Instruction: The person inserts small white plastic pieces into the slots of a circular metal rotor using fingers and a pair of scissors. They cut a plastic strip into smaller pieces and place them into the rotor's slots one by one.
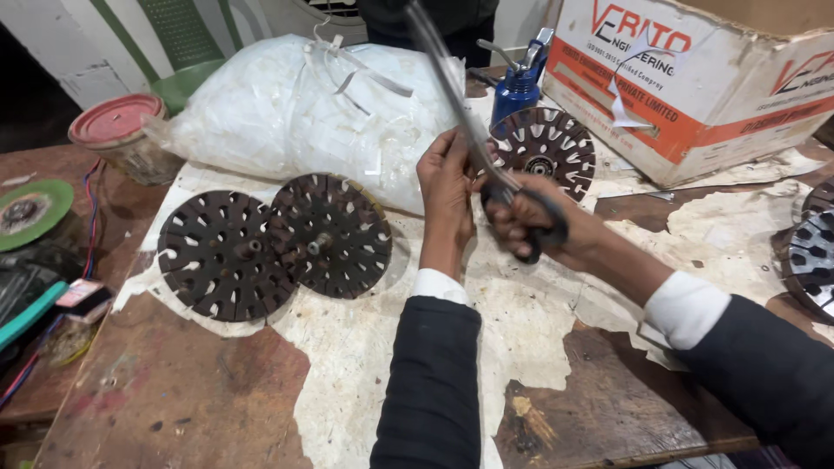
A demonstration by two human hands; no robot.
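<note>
Up over the worn table (pixel 174 391), the right hand (pixel 521 221) grips the black handles of the scissors (pixel 486 165), whose blades point up and away, while the left hand (pixel 447 178) is closed around the blades just above the handles. Two slotted discs (pixel 274 243) lie touching at the left, a third (pixel 547 148) just beyond the hands, with a white bag (pixel 287 113) and a cardboard box (pixel 695 87) farther back.

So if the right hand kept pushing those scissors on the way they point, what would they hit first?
Probably the white plastic bag of strips: the right hand aims the scissors up and away over it, though depth is unclear.
</note>
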